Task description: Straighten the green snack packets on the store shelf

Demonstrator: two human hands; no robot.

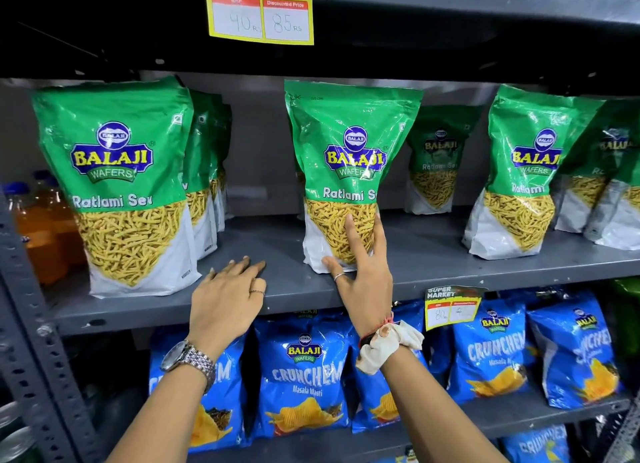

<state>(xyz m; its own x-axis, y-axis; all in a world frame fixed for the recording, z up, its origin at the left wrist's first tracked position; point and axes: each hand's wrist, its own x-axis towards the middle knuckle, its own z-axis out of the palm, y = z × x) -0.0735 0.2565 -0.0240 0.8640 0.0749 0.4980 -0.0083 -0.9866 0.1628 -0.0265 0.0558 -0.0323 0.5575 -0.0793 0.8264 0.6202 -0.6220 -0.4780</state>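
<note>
Green Ratlami Sev packets stand on the grey shelf point(284, 289). The middle packet point(349, 158) is upright, and my right hand point(363, 272) rests against its lower front, fingers spread, thumb at its bottom edge. My left hand point(228, 300) lies flat on the bare shelf to its left, holding nothing. A left packet point(117, 185) stands at the shelf front with more packets point(204, 165) lined behind it. A smaller-looking packet point(434, 161) stands far back. At the right, a packet point(519, 175) leans slightly, with others point(609, 178) beside it.
Blue Crunchem packets point(304, 376) fill the shelf below. Orange drink bottles point(41, 227) stand at far left behind the perforated upright point(20, 307). A yellow price tag point(261, 12) hangs from the shelf above, and another tag point(450, 307) from this shelf's edge.
</note>
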